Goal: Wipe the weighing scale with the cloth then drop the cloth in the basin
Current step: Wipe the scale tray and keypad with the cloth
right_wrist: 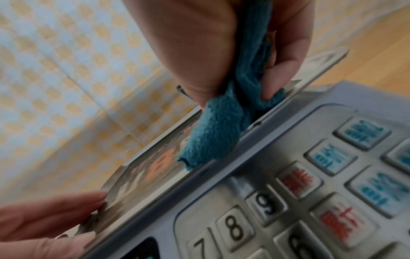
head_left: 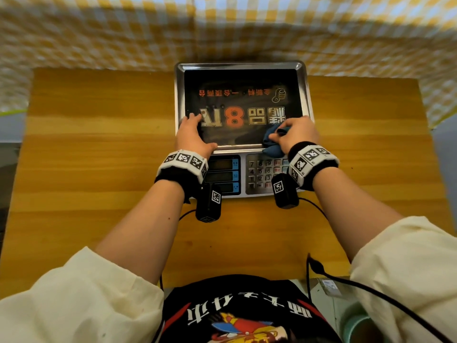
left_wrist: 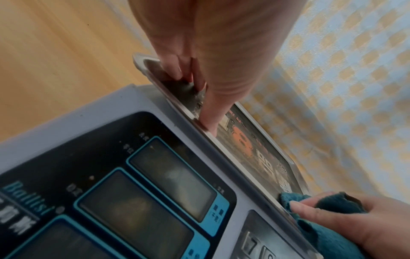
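The weighing scale [head_left: 241, 95] stands at the table's far middle, a steel tray with a black printed sticker above displays and a keypad [head_left: 262, 174]. My left hand [head_left: 195, 134] rests flat on the tray's near left corner, fingers straight and thumb along the near rim. Over the near right corner, my right hand [head_left: 296, 132] grips a bunched teal cloth [head_left: 270, 142] against the tray's edge. The left wrist view shows my left hand [left_wrist: 199, 70] pressing the rim, with the cloth [left_wrist: 332, 205] further along. Up close, the cloth [right_wrist: 215, 136] hangs from my right hand [right_wrist: 199, 52] onto the tray.
The scale sits on a wooden table [head_left: 99, 169] backed by a yellow checked curtain [head_left: 99, 33]. A pale green round container [head_left: 356, 323], only partly in view, sits low at the bottom right, beside my body. Black cables trail from both wrists.
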